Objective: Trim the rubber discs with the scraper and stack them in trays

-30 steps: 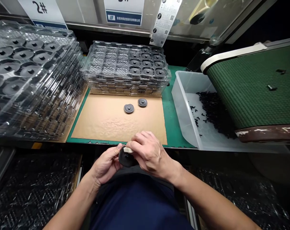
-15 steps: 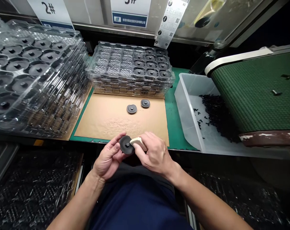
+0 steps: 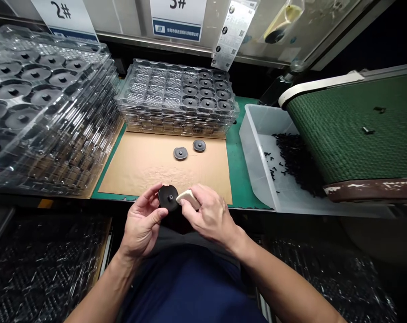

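Observation:
Between the thumb and fingers of my left hand (image 3: 143, 220) is a round black plastic disc (image 3: 167, 198) with a small raised stub at its centre, tilted on edge. My right hand (image 3: 212, 214) is closed on a pale, off-white block (image 3: 189, 197), perhaps a sanding or wiping pad. The block's end meets the disc's right rim or is very close to it. Beyond my hands, two similar dark discs, a nearer disc (image 3: 180, 153) and a farther disc (image 3: 199, 145), lie on the cardboard sheet (image 3: 123, 168).
A stack of clear trays (image 3: 176, 117), partly filled with discs, stands behind the cardboard. At left rises a taller tray stack (image 3: 89, 134). A translucent bin (image 3: 262, 166) of small black pieces sits right, below the end of a green conveyor belt (image 3: 351, 125).
The disc in my left hand has turned more upright, and its face now points more to the right. Both hands have shifted slightly left as the whole view moved.

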`<state>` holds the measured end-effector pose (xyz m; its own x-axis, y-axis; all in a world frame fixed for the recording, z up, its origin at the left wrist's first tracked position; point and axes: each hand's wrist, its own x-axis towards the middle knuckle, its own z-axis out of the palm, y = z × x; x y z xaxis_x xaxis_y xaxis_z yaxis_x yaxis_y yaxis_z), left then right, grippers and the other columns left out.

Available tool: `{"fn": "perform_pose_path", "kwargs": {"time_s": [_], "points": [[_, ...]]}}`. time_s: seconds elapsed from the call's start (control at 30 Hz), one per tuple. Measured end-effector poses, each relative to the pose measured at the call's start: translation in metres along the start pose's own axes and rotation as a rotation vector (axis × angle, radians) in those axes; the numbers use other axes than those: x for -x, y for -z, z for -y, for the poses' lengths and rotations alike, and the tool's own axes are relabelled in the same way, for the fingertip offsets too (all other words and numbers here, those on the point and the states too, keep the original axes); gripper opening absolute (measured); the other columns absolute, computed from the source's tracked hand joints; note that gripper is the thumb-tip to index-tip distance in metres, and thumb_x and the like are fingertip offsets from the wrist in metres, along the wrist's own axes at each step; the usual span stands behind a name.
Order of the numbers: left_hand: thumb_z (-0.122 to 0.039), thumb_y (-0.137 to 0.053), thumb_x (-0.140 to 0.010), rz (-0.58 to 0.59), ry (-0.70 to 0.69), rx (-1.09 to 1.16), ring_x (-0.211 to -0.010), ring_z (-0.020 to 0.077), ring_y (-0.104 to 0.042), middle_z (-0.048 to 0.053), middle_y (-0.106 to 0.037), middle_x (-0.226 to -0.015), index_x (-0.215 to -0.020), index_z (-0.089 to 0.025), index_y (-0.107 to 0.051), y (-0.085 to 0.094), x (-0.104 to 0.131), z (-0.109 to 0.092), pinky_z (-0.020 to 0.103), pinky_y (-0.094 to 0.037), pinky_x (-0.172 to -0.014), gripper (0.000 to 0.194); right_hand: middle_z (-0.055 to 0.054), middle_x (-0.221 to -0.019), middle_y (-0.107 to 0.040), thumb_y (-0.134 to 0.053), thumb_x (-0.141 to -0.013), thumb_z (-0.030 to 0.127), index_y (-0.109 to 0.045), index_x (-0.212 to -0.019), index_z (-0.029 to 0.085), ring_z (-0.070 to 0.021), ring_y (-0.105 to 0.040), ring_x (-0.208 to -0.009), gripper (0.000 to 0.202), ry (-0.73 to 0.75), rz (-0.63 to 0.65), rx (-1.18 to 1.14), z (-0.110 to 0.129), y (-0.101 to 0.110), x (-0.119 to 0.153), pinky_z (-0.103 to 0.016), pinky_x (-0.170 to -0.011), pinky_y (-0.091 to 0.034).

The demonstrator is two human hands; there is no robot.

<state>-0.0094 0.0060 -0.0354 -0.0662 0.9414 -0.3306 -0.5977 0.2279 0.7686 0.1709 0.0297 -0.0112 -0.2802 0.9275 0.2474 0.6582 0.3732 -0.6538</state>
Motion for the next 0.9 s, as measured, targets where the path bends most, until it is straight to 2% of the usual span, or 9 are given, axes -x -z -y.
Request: {"fn": "perform_pose_path", "kwargs": {"time_s": [0.13, 0.23, 0.33, 0.4, 0.47, 0.6, 0.7, 0.83, 0.9], "points": [[-0.022, -0.096, -0.068, 0.075, 0.130, 0.010, -0.105, 0.0200, -0.074, 0.005, -0.079, -0.115, -0.121, -0.028, -0.079, 0.008, 0.003, 0.002, 0.026, -0.061, -0.093, 0.056, -0.004, -0.080, -0.062, -0.056, -0.098, 0.022, -0.057, -0.080, 0.021, -0.0191, -0.053, -0.076, 0.018, 0.123, 0.005, 0.116, -0.009, 0.003, -0.005, -0.033, -0.073, -0.040], [-0.025, -0.093, -0.073, 0.116, 0.198, 0.013, -0.107, 0.0207, -0.073, 0.007, -0.078, -0.120, -0.125, -0.025, -0.077, 0.010, 0.004, 0.005, 0.026, -0.060, -0.094, 0.054, -0.007, -0.092, -0.068, -0.056, -0.102, 0.024, -0.065, -0.093, 0.020, -0.0206, -0.060, -0.087, 0.013, 0.184, 0.057, 0.031, -0.017, 0.004, -0.009, -0.033, -0.080, -0.045], [-0.027, -0.092, -0.074, 0.113, 0.200, 0.052, -0.113, 0.0230, -0.072, 0.009, -0.076, -0.125, -0.126, -0.023, -0.076, 0.007, 0.004, 0.007, 0.027, -0.059, -0.097, 0.055, -0.009, -0.111, -0.071, -0.055, -0.102, 0.020, -0.064, -0.120, 0.020, -0.0202, -0.065, -0.099, 0.020, 0.126, -0.038, -0.204, -0.026, 0.004, -0.007, -0.033, -0.089, -0.051], [-0.029, -0.091, -0.075, 0.098, 0.188, 0.084, -0.120, 0.0249, -0.070, 0.009, -0.076, -0.127, -0.127, -0.023, -0.076, 0.003, 0.004, 0.007, 0.030, -0.057, -0.102, 0.055, -0.008, -0.111, -0.071, -0.055, -0.101, 0.022, -0.062, -0.127, 0.021, -0.0193, -0.067, -0.096, 0.027, -0.009, -0.100, -0.326, -0.030, 0.004, -0.002, -0.032, -0.086, -0.052], [-0.030, -0.088, -0.078, 0.081, 0.184, 0.093, -0.124, 0.0265, -0.068, 0.010, -0.076, -0.128, -0.128, -0.021, -0.075, -0.001, 0.002, 0.007, 0.032, -0.055, -0.106, 0.053, -0.004, -0.092, -0.069, -0.053, -0.103, 0.032, -0.067, -0.115, 0.020, -0.0166, -0.064, -0.080, 0.022, -0.197, -0.009, -0.466, -0.032, 0.001, 0.006, -0.029, -0.073, -0.051], [-0.027, -0.079, -0.086, 0.078, 0.216, 0.035, -0.123, 0.0307, -0.069, 0.013, -0.077, -0.124, -0.133, -0.019, -0.072, -0.010, -0.001, 0.011, 0.042, -0.054, -0.109, 0.048, 0.003, -0.068, -0.053, -0.049, -0.104, 0.059, -0.063, -0.087, 0.018, -0.0108, -0.048, -0.058, 0.047, -0.423, 0.304, -0.787, -0.028, -0.015, 0.026, -0.023, -0.053, -0.040], [-0.024, -0.076, -0.089, 0.112, 0.226, 0.028, -0.128, 0.0321, -0.066, 0.013, -0.075, -0.128, -0.145, -0.023, -0.063, -0.016, 0.000, 0.017, 0.047, -0.051, -0.112, 0.057, 0.004, -0.065, -0.051, -0.051, -0.101, 0.064, -0.059, -0.084, 0.018, -0.0106, -0.048, -0.053, 0.049, -0.508, 0.245, -0.864, -0.025, -0.031, 0.035, -0.023, -0.048, -0.037], [-0.021, -0.082, -0.085, 0.197, 0.176, -0.019, -0.134, 0.0282, -0.062, 0.010, -0.072, -0.136, -0.153, -0.030, -0.053, -0.018, 0.002, 0.021, 0.040, -0.048, -0.114, 0.074, 0.004, -0.062, -0.050, -0.048, -0.101, 0.066, -0.057, -0.084, 0.019, -0.0109, -0.045, -0.049, 0.050, -0.573, 0.165, -0.890, -0.022, -0.037, 0.035, -0.024, -0.045, -0.034], [-0.021, -0.086, -0.082, 0.184, 0.120, -0.123, -0.125, 0.0252, -0.067, 0.008, -0.074, -0.131, -0.150, -0.032, -0.056, -0.018, 0.002, 0.023, 0.035, -0.051, -0.108, 0.075, 0.003, -0.064, -0.049, -0.047, -0.102, 0.065, -0.057, -0.083, 0.019, -0.0106, -0.043, -0.053, 0.052, -0.535, 0.148, -0.851, -0.019, -0.034, 0.034, -0.024, -0.048, -0.032]]}}
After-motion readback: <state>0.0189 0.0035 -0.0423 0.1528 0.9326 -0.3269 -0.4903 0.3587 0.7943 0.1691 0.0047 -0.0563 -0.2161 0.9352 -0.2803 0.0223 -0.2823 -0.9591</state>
